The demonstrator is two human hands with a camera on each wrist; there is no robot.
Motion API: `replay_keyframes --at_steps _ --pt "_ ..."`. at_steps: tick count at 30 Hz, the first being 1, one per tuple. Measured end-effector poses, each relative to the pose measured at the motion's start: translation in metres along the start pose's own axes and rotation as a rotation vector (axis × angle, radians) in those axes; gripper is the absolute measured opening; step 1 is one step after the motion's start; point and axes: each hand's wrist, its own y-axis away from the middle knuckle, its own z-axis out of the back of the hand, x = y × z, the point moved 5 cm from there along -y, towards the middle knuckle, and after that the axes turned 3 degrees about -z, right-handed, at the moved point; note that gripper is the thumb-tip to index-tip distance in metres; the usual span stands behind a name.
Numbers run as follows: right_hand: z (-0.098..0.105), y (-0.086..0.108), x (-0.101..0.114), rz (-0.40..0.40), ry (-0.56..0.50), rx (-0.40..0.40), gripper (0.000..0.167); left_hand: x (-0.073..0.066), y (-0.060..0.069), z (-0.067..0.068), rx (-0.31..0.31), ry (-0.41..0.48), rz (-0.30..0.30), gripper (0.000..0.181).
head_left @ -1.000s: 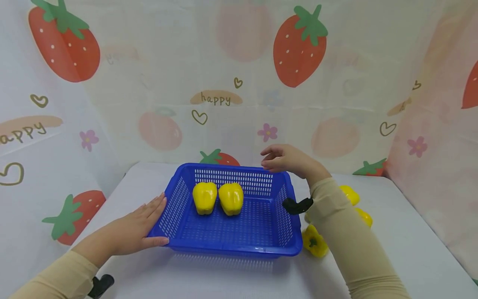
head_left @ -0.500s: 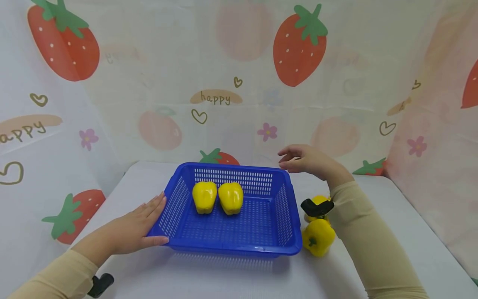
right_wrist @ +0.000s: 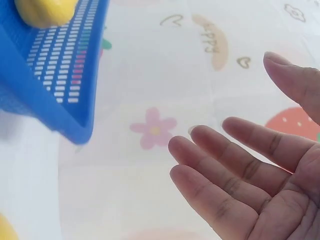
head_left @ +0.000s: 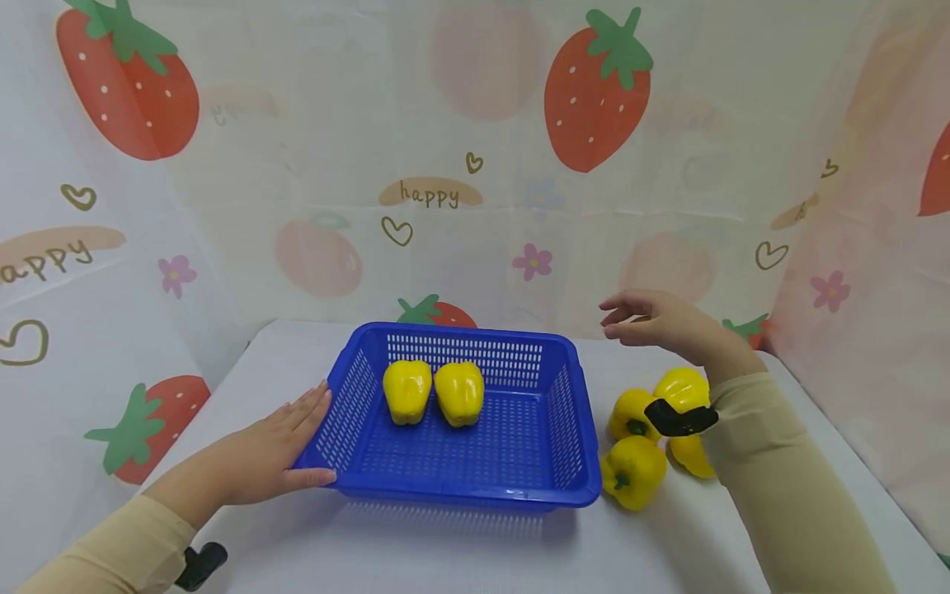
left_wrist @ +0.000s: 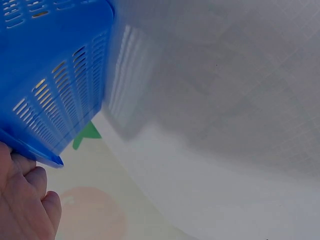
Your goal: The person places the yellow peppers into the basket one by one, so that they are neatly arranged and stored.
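Note:
A blue basket (head_left: 475,492) stands on the table with two yellow bell peppers (head_left: 407,393) (head_left: 459,395) side by side inside. My left hand (head_left: 260,454) rests against the basket's left rim, fingers extended; in the left wrist view that hand (left_wrist: 27,200) touches the rim's corner. Several more yellow peppers (head_left: 634,473) lie to the right of the basket, one partly behind the black wrist strap. Above and behind them my right hand (head_left: 664,323) hangs in the air, holding nothing. In the right wrist view its fingers (right_wrist: 225,165) are spread and relaxed, apart from the basket (right_wrist: 82,120).
The white table (head_left: 416,561) runs on around the basket. Behind it and at both sides hangs a cloth (head_left: 475,272) printed with strawberries, hearts and flowers. A black wrist mount (head_left: 681,417) sits on the right forearm, another (head_left: 200,567) on the left.
My right hand has moved rightward, from above the basket's back right corner to above the loose peppers, uncovering more of them. The left hand and basket have stayed in place.

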Motion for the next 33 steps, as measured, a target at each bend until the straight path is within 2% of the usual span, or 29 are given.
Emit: replay_keyframes --at_steps 8,17,25,33 --pt "0.009 0.017 -0.017 0.003 -0.007 -0.018 0.051 -0.001 0.000 0.002 0.000 -0.008 -0.008 0.105" --pt "0.018 0.039 -0.044 -0.066 0.045 -0.042 0.050 -0.001 0.001 0.001 -0.004 0.000 -0.004 0.105" --pt "0.024 0.059 -0.063 -0.095 0.093 -0.069 0.051 -0.001 0.001 0.000 -0.010 -0.005 -0.005 0.104" --pt "0.023 0.079 -0.089 -0.129 0.092 -0.072 0.050 -0.001 0.000 0.001 -0.003 -0.001 -0.001 0.105"
